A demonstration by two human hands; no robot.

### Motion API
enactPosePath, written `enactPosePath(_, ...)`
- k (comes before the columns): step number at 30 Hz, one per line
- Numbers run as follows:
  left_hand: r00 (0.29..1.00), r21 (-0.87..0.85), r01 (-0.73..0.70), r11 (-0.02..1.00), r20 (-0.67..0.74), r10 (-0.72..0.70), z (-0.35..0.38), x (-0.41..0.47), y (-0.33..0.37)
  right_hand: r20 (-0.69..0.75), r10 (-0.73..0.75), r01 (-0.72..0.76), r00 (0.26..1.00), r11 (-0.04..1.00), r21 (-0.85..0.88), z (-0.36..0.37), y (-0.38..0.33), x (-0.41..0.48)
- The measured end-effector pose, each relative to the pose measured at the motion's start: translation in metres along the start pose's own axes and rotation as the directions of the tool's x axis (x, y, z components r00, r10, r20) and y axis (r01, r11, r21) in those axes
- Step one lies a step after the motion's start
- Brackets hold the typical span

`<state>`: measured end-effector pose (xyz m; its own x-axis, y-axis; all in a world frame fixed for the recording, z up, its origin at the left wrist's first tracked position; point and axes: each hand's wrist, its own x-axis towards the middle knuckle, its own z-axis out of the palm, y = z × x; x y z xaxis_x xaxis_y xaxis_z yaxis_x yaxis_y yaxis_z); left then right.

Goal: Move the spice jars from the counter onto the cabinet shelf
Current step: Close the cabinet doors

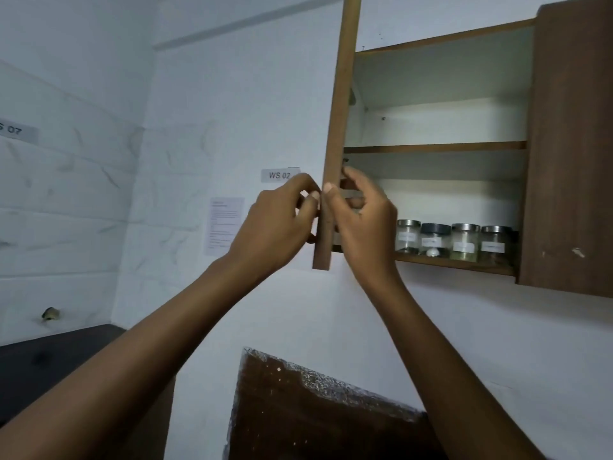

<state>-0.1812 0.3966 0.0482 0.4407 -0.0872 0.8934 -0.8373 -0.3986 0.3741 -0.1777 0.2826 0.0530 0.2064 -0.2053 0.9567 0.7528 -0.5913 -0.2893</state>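
Note:
Several glass spice jars [452, 242] with metal or dark lids stand in a row on the bottom shelf [457, 263] of a wall cabinet. The brown left cabinet door [341, 104] stands open, edge-on to me. My left hand [282, 224] holds the door's edge from the outer side. My right hand [361, 224] grips the same edge from the cabinet side, with its thumb on the front. The two hands nearly touch around the door. Neither hand holds a jar.
The upper shelf [434, 148] holds nothing that I can see. The right cabinet door [570, 144] is shut. A dark counter [49, 360] lies at the lower left. A dark board [315, 413] leans against the white wall below. Labels "WS 02" [279, 175] and "S 07" [11, 129] are on the wall.

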Motion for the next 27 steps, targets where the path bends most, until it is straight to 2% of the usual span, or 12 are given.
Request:
enactPosePath(7,0.987,-0.095,-0.068,0.993,0.141,0.081,0.053,-0.004,0.026,-0.050,0.034,-0.038,0.998,0.996,-0.082,-0.066,0.018,0.020)
enactPosePath(12,0.979,-0.102,-0.116,0.988,0.154,0.131,0.111,-0.002,0.042,-0.041,0.100,-0.103,0.994,0.990,-0.099,-0.114,0.044,0.032)
enactPosePath(16,0.986,-0.075,-0.139,0.987,0.084,0.146,0.161,0.003,0.053,-0.019,0.159,-0.160,0.987,0.982,-0.102,-0.145,0.068,0.043)
enactPosePath(19,0.991,-0.004,-0.134,0.991,0.021,0.134,0.195,0.011,0.063,0.003,0.172,-0.170,0.985,0.978,-0.122,-0.167,0.087,0.052)
enactPosePath(24,0.989,-0.033,-0.135,0.990,-0.058,0.133,0.240,0.021,0.068,0.018,0.176,-0.172,0.984,0.976,-0.134,-0.194,0.114,0.064)
enactPosePath(27,0.983,0.020,-0.157,0.987,-0.093,0.158,0.261,0.027,0.069,0.023,0.188,-0.183,0.982,0.973,-0.140,-0.207,0.133,0.072)
